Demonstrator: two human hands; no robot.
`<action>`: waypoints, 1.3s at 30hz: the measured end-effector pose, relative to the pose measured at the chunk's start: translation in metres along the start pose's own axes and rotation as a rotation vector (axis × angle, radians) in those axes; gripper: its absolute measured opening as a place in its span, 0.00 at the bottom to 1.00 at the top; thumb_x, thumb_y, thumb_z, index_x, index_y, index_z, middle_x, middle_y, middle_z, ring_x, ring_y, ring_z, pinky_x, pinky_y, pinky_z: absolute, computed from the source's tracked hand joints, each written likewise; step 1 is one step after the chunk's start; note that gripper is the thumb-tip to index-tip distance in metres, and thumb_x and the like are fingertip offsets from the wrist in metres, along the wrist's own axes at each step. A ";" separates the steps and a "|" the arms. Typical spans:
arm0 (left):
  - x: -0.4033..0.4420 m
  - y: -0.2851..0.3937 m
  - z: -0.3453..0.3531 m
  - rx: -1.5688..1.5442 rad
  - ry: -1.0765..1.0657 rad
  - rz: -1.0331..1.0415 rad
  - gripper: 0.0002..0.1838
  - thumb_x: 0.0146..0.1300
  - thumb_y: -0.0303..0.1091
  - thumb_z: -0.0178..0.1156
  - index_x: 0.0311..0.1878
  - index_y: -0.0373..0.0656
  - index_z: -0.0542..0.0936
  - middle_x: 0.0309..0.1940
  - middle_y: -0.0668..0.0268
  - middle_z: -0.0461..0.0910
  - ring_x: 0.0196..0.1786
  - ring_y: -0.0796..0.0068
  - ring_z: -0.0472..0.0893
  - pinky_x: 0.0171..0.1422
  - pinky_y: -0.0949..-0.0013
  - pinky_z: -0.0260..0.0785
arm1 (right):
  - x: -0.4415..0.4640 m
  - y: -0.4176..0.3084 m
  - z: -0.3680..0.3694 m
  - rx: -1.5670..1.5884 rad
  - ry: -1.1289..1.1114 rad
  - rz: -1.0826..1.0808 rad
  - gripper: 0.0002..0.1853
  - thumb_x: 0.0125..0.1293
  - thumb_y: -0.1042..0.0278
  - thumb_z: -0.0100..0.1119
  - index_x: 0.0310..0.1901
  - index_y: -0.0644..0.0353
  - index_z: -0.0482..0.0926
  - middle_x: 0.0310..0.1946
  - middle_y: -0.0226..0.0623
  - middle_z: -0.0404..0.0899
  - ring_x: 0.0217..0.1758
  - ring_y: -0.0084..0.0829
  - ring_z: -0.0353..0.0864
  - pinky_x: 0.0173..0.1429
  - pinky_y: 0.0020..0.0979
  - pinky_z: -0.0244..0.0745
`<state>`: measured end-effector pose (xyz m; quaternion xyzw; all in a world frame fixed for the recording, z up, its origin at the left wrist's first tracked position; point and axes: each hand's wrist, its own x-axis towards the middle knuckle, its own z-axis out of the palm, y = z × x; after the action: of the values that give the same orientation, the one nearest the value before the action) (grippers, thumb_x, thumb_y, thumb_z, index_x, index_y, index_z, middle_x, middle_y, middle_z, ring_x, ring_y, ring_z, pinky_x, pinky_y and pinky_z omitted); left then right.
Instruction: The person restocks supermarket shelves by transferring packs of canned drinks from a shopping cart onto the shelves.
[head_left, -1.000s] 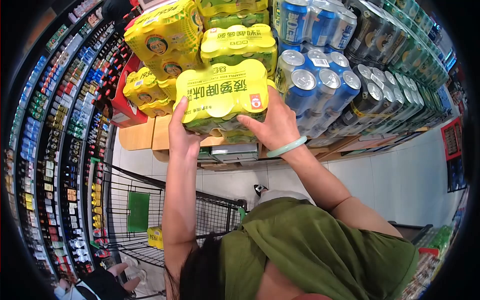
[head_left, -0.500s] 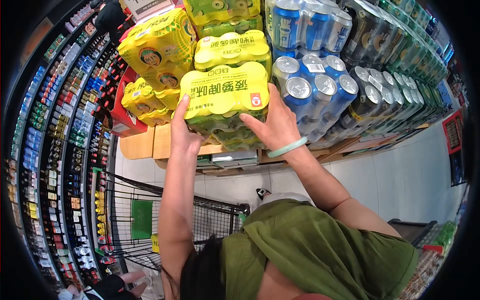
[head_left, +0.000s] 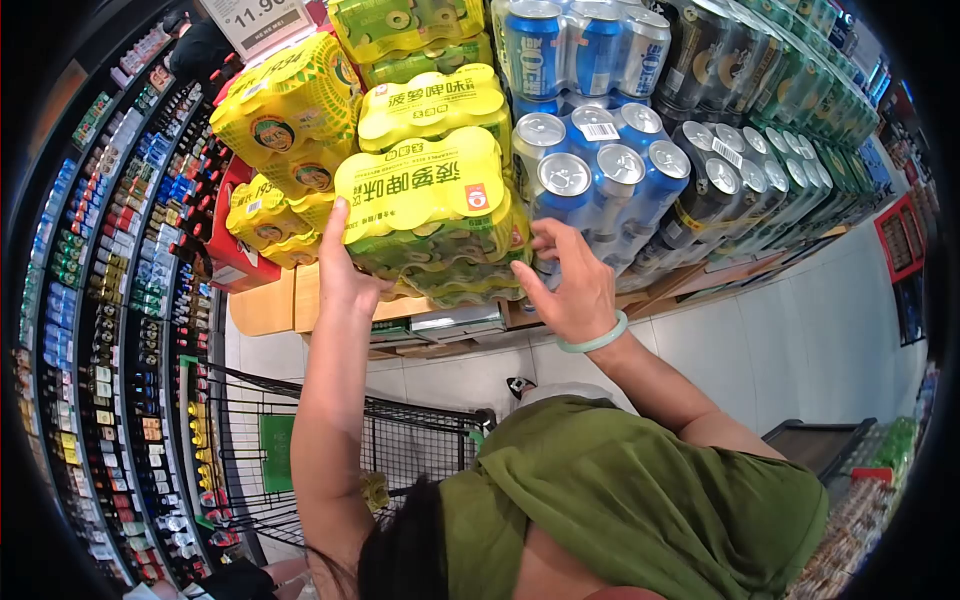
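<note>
A yellow shrink-wrapped can pack (head_left: 425, 190) rests on top of a stack of like packs. At its left side is my left hand (head_left: 345, 270), thumb on the upper left edge and the other fingers partly hidden low beside it. My right hand (head_left: 575, 285), with a pale green bangle on the wrist, is off the pack's right side, fingers apart and slightly curled, with nothing in it. Behind the front pack sits another yellow pack (head_left: 435, 100). Blue can packs (head_left: 600, 170) are just to the right.
Yellow packs with a round face logo (head_left: 290, 115) and a red crate (head_left: 240, 255) are on the left of the display. Dark can packs (head_left: 730, 180) stand right. A wire shopping cart (head_left: 410, 440) is below. Bottle shelves (head_left: 110, 300) line the far left; a person (head_left: 195, 45) is behind.
My right hand has come off the pack and moved slightly down and right of it. The front pack has come down onto the stack. The view has shifted, with a price sign now showing.
</note>
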<state>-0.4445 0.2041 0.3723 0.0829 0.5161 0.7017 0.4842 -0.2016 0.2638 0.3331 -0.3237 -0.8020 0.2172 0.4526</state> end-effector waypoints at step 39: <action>-0.008 -0.011 0.008 0.240 -0.019 0.022 0.50 0.57 0.77 0.40 0.74 0.50 0.54 0.74 0.52 0.48 0.76 0.46 0.44 0.69 0.27 0.29 | 0.015 0.046 0.016 0.024 0.178 -0.152 0.03 0.57 0.72 0.64 0.30 0.59 0.79 0.21 0.36 0.80 0.23 0.34 0.81 0.26 0.30 0.73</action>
<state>-0.4290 0.2037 0.3703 0.1524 0.5910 0.6392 0.4679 -0.2063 0.3059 0.3042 -0.2744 -0.7784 0.1621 0.5408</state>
